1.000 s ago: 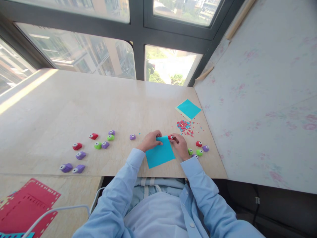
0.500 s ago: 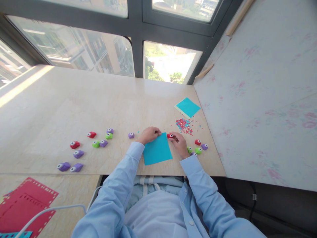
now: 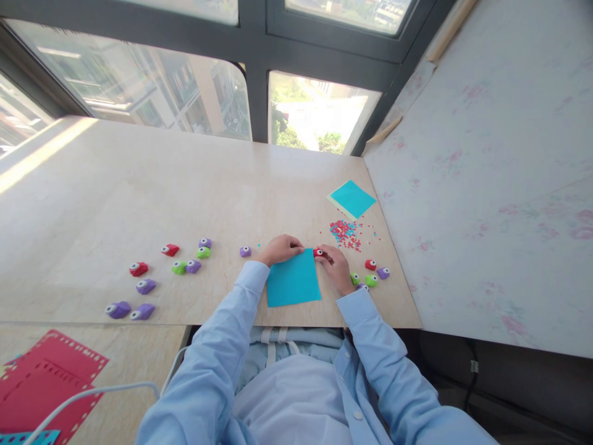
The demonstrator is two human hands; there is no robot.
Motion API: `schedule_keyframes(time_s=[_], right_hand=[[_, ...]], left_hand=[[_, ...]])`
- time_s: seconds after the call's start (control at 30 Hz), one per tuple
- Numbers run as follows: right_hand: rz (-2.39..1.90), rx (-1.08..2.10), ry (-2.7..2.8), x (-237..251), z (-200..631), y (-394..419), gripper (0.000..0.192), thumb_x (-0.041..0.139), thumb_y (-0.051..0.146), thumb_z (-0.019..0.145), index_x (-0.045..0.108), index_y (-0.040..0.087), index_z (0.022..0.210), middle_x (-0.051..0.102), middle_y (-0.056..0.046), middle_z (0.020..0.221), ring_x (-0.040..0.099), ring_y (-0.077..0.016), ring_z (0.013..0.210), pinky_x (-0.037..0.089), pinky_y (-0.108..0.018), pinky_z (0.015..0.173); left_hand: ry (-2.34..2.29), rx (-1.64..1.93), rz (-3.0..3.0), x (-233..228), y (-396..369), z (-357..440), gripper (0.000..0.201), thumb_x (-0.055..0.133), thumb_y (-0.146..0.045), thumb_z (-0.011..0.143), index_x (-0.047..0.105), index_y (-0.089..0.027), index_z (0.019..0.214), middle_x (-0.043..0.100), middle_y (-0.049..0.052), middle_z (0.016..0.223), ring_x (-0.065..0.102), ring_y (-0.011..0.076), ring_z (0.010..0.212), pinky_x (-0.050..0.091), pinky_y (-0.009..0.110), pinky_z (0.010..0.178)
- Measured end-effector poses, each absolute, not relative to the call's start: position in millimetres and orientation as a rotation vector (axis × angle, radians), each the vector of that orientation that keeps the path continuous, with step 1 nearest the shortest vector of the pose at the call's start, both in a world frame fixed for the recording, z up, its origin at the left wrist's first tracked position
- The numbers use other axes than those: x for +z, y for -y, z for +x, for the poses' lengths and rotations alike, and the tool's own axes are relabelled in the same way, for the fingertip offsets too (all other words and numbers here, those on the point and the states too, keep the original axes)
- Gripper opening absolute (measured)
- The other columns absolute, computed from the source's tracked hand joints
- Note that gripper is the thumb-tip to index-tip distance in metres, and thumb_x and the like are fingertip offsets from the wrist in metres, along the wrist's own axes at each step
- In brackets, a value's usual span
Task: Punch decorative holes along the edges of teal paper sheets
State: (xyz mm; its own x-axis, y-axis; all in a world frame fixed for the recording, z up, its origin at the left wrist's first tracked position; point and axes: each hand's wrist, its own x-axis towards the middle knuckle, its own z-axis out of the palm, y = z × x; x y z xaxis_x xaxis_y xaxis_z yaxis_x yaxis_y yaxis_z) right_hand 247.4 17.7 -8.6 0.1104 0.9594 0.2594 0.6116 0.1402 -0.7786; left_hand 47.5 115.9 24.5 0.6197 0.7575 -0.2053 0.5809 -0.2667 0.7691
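Observation:
A turquoise paper square (image 3: 293,279) lies flat on the wooden table (image 3: 139,198) just in front of me. My left hand (image 3: 280,248) pinches the sheet's far edge. My right hand (image 3: 336,269) grips a small red punch (image 3: 317,253) at the sheet's far right corner. A purple punch (image 3: 245,251) sits just left of my left hand. A heap of red and blue confetti (image 3: 344,233) lies beyond my right hand.
Several red, green and purple punches (image 3: 177,267) are scattered to the left, and a few more punches (image 3: 372,274) lie right of my right hand. A turquoise sheet stack (image 3: 352,199) sits far right. A red perforated sheet (image 3: 46,377) lies lower left.
The turquoise sheet has been turned from tilted to nearly square with the table edge. Both hands stay at its far edge.

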Motion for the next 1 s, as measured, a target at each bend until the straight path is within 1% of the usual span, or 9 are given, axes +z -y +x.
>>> schedule_keyframes(time_s=[0.1, 0.43, 0.6, 0.8, 1.0], right_hand=[[-1.562, 0.519, 1.596, -9.1, 248.0, -18.1, 0.029, 0.063, 0.031, 0.083, 0.071, 0.024, 0.109, 0.07, -0.009, 0.113, 0.061, -0.0262, 0.109, 0.045, -0.046, 0.099], [-1.559, 0.525, 1.598, -11.0, 249.2, -18.8, 0.031, 0.061, 0.031, 0.085, 0.07, 0.022, 0.112, 0.07, -0.01, 0.115, 0.061, -0.0259, 0.109, 0.047, -0.046, 0.098], [-1.567, 0.516, 1.605, -11.1, 248.8, -19.1, 0.031, 0.06, 0.032, 0.085, 0.07, 0.022, 0.113, 0.07, -0.01, 0.116, 0.061, -0.026, 0.109, 0.047, -0.046, 0.098], [-1.561, 0.499, 1.619, -11.9, 248.4, -19.3, 0.031, 0.059, 0.031, 0.086, 0.07, 0.023, 0.114, 0.07, -0.01, 0.116, 0.062, -0.0258, 0.109, 0.046, -0.045, 0.098], [-1.566, 0.483, 1.642, -13.6, 249.2, -19.8, 0.032, 0.058, 0.031, 0.088, 0.07, 0.023, 0.116, 0.07, -0.01, 0.117, 0.062, -0.0254, 0.109, 0.046, -0.045, 0.099]], left_hand=[[-1.055, 0.247, 1.954, 23.5, -115.7, 49.3, 0.03, 0.056, -0.037, 0.08, 0.077, -0.017, 0.091, 0.073, 0.004, 0.08, 0.063, 0.0165, 0.073, 0.042, 0.024, 0.062], [-1.109, 0.178, 1.974, 27.4, -118.6, 54.3, 0.027, 0.057, -0.032, 0.078, 0.077, -0.016, 0.085, 0.071, 0.004, 0.073, 0.061, 0.0159, 0.069, 0.039, 0.023, 0.059], [-1.137, 0.153, 1.962, 31.0, -117.4, 56.1, 0.026, 0.057, -0.031, 0.076, 0.077, -0.016, 0.082, 0.069, 0.004, 0.07, 0.06, 0.0161, 0.067, 0.04, 0.024, 0.06], [-1.165, 0.131, 1.934, 32.0, -117.7, 60.5, 0.024, 0.057, -0.028, 0.072, 0.076, -0.014, 0.075, 0.063, 0.003, 0.062, 0.056, 0.0154, 0.062, 0.039, 0.025, 0.059], [-1.158, 0.121, 1.869, 30.8, -119.9, 62.2, 0.02, 0.056, -0.027, 0.068, 0.071, -0.013, 0.066, 0.051, -0.001, 0.052, 0.048, 0.0128, 0.054, 0.033, 0.025, 0.054]])
